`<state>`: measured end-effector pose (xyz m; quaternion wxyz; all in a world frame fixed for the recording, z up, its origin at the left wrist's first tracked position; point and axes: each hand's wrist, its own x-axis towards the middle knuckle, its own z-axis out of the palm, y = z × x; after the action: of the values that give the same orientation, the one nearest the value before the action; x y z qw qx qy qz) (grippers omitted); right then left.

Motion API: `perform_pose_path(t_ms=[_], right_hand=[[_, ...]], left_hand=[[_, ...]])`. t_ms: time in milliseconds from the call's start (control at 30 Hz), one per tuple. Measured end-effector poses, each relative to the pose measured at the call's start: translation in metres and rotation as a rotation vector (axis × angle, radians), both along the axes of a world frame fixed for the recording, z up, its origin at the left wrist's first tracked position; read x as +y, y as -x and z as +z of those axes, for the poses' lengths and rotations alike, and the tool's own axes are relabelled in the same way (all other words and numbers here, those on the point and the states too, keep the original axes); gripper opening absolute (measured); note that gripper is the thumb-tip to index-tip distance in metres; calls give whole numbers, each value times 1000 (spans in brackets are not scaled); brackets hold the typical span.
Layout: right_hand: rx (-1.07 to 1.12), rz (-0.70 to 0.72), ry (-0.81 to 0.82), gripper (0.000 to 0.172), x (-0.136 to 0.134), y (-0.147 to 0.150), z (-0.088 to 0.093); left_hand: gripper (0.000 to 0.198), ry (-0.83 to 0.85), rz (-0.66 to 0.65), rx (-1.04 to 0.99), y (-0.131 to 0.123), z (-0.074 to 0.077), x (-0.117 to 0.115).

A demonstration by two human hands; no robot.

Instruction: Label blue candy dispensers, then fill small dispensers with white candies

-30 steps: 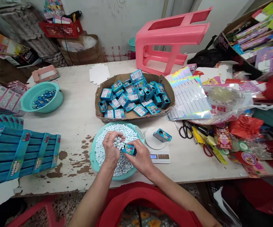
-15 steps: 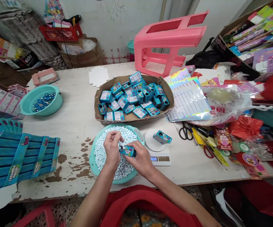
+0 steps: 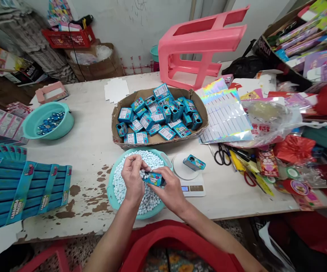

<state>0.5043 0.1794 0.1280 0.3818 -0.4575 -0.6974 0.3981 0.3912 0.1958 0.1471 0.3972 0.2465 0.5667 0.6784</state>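
Note:
My right hand (image 3: 171, 188) grips a small blue candy box (image 3: 154, 179) printed "Caramelo macizo", its left end turned toward my other hand. My left hand (image 3: 133, 179) is closed, fingers pinched at that end, with a few pale candies (image 3: 143, 174) showing between fingers and box. Both hands are above a turquoise basin (image 3: 111, 189) full of small pale blue-white candies (image 3: 121, 180). Just right of it, another blue box (image 3: 194, 163) lies tilted on the plate of a white kitchen scale (image 3: 192, 189) with a lit display.
Behind the basin, a cut-down carton (image 3: 160, 145) holds many blue boxes. At left are a turquoise bowl (image 3: 58, 128) with shiny blue pieces and stacked blue display boxes (image 3: 19, 192). Scissors (image 3: 222, 155), holographic sheets (image 3: 225, 117) and a pink stool (image 3: 200, 41) on its side lie rightward.
My left fingers have curled closer over the end of the box. The right hand still holds the box in nearly the same place, and the view has shifted slightly.

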Motion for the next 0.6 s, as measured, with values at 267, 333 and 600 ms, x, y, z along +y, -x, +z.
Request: perform_pose_path(t_ms=[267,333,600], right_hand=[[181,17,114,37,-1,-2,5],[229,14,132,37,0,-5,2],[370,-13,264,40,0,-26,-19]], left_hand=[[14,-80,-19,36,-8,26,-10],[16,-136,-13,28,-7,30,-10],[24,271,-136,662,32,-71,10]])
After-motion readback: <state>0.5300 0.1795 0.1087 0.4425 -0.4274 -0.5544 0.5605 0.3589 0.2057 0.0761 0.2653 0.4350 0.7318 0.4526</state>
